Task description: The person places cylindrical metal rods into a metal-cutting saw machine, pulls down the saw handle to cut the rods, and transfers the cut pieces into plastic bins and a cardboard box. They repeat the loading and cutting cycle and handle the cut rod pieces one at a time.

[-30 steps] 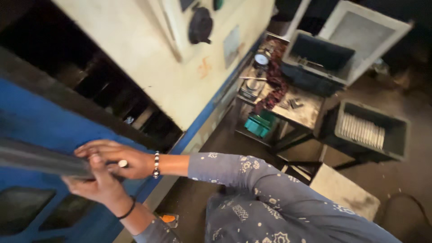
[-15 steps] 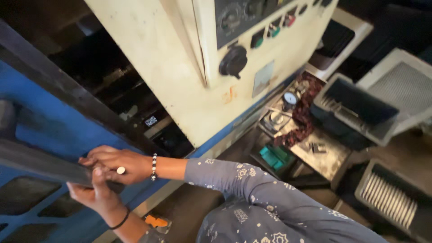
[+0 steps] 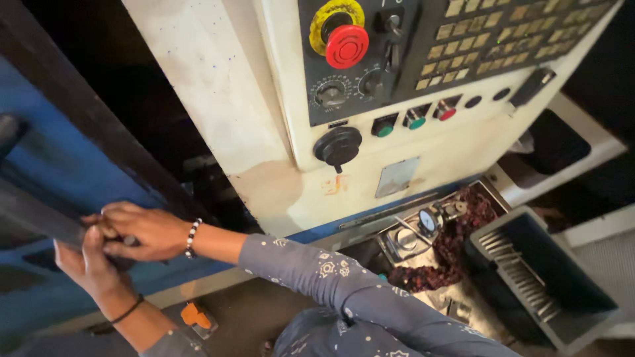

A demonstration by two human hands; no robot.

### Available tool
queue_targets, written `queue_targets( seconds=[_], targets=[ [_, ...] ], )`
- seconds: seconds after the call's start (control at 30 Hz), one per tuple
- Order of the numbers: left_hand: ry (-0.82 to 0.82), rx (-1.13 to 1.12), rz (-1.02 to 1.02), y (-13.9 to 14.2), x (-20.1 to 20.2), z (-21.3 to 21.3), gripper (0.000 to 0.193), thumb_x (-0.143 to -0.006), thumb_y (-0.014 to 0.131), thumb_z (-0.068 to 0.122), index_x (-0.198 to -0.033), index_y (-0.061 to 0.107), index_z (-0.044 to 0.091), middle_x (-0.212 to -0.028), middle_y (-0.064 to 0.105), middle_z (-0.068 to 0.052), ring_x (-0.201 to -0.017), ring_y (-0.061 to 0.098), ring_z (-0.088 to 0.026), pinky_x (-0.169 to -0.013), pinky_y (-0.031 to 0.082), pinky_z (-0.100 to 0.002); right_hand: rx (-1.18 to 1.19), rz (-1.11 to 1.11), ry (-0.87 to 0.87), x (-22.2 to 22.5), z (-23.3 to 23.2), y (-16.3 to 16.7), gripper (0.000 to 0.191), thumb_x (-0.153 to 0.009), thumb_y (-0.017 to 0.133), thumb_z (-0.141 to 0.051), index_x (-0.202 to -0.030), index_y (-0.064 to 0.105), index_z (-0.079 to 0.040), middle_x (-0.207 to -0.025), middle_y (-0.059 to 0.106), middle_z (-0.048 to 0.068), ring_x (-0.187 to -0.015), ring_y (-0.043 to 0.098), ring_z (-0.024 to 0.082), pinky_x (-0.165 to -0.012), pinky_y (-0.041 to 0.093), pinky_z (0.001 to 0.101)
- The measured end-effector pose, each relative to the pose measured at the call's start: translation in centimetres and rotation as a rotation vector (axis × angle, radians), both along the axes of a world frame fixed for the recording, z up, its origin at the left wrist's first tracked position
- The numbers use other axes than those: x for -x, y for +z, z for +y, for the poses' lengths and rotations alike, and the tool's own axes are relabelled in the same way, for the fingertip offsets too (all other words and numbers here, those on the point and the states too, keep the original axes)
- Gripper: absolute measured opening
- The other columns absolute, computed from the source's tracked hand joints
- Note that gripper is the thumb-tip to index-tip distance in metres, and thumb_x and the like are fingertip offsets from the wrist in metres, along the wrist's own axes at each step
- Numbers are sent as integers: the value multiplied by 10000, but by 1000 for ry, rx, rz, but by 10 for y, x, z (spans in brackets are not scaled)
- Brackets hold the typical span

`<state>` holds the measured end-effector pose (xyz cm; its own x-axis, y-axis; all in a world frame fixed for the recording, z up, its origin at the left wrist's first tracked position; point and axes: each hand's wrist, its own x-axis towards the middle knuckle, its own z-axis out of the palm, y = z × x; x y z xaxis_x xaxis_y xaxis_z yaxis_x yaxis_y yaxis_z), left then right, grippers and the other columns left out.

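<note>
Hands meet at the near left of the scene, on the end of a dark grey metal bar (image 3: 40,221) that runs off toward the left edge. The right hand (image 3: 142,231) lies over the bar's end with its fingers curled down around it; a beaded bracelet (image 3: 191,238) sits on that wrist. The left hand (image 3: 89,264) comes from below, its fingers pressed up against the same end, touching the right hand; a thin black band is on its wrist. Both hands are closed on the bar. Behind the bar stands a blue machine door (image 3: 73,165). To the right, farther off, is a cream control panel (image 3: 410,86) with a red stop button (image 3: 346,46) and rows of keys. Low on the right stands a dark bin (image 3: 582,297), just beside a tray of reddish-brown metal chips (image 3: 456,244). An orange tool (image 3: 196,316) lies on the floor near the left forearm.
</note>
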<state>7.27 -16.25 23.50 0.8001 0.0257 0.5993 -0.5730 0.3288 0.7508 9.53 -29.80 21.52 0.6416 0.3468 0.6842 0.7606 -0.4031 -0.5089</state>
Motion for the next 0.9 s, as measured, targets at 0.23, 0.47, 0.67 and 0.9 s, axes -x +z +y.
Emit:
queue_targets(
  seconds=[0.23, 0.47, 0.67, 0.9],
  targets=[
    [199, -75, 51, 4, 8, -16, 236, -1040, 750, 102, -1167, 591, -19, -1033, 646, -37, -880, 591, -104, -781, 492, -239, -53, -5, 76, 4, -16, 7, 500, -986, 624, -344, -1404, 539, -83, -1579, 498, 78, -1478, 458, 329, -1183, 477, 417],
    [320, -204, 110, 5, 3, -27, 253, -974, 774, 176, -1125, 635, 29, -965, 621, 14, -831, 533, -78, -706, 456, -254, -90, -19, 100, 6, -32, 3, 542, -952, 667, -192, -1442, 490, -42, -1507, 512, 156, -1462, 433, 371, -1217, 418, 439],
    [348, -307, 12, 8, 3, -37, 217, -960, 751, 142, -1068, 623, 4, -908, 608, -3, -803, 539, -82, -702, 478, -267, -91, 34, 85, 14, -41, 3, 459, -979, 631, -153, -1399, 505, -18, -1496, 487, 199, -1471, 405, 409, -1214, 394, 453],
    [277, -257, 86, 16, 6, -43, 193, -934, 732, 112, -1049, 625, 0, -878, 614, -17, -781, 549, -81, -692, 485, -264, -132, 42, 32, 20, -35, 2, 406, -980, 552, -71, -1373, 518, 24, -1499, 465, 247, -1481, 382, 447, -1248, 334, 479]
  ],
)
